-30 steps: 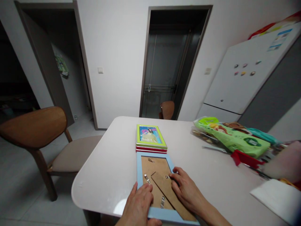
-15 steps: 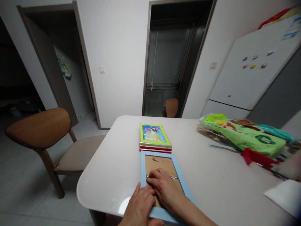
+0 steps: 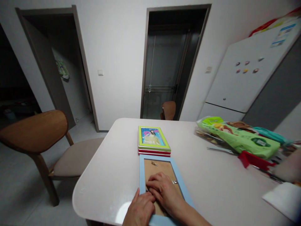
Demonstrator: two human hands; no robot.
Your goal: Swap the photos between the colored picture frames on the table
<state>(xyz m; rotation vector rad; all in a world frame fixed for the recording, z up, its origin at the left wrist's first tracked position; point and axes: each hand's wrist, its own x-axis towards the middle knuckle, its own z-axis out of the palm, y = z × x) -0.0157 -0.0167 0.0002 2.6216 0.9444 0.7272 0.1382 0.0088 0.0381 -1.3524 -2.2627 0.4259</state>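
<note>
A light-blue photo frame (image 3: 182, 183) lies face down on the table, its brown backing board (image 3: 162, 166) showing. My left hand (image 3: 141, 208) grips the lower left side of the frame, with fingers bent over onto the backing. Across the board reaches my right hand (image 3: 164, 191), its fingers bent together at the inner left edge, beside the left fingertips; what they press on is hidden. A metal clip (image 3: 174, 182) shows at the right inner edge, and a small metal hanger (image 3: 154, 164) near the top. Just beyond is a stack of frames, a green one (image 3: 152, 138) with a princess picture on top.
On the table (image 3: 105, 185), to the right, lie a green packet (image 3: 249, 138), a red plastic piece (image 3: 256, 160), a grey tool (image 3: 219, 150) and white paper (image 3: 284, 199). A blurred hand or arm (image 3: 289, 166) is at the right edge. A wooden chair (image 3: 37, 131) stands left.
My right fingertips have shifted slightly toward me along the left inner edge, and the left clip is now covered. The whole view has tilted a little.
</note>
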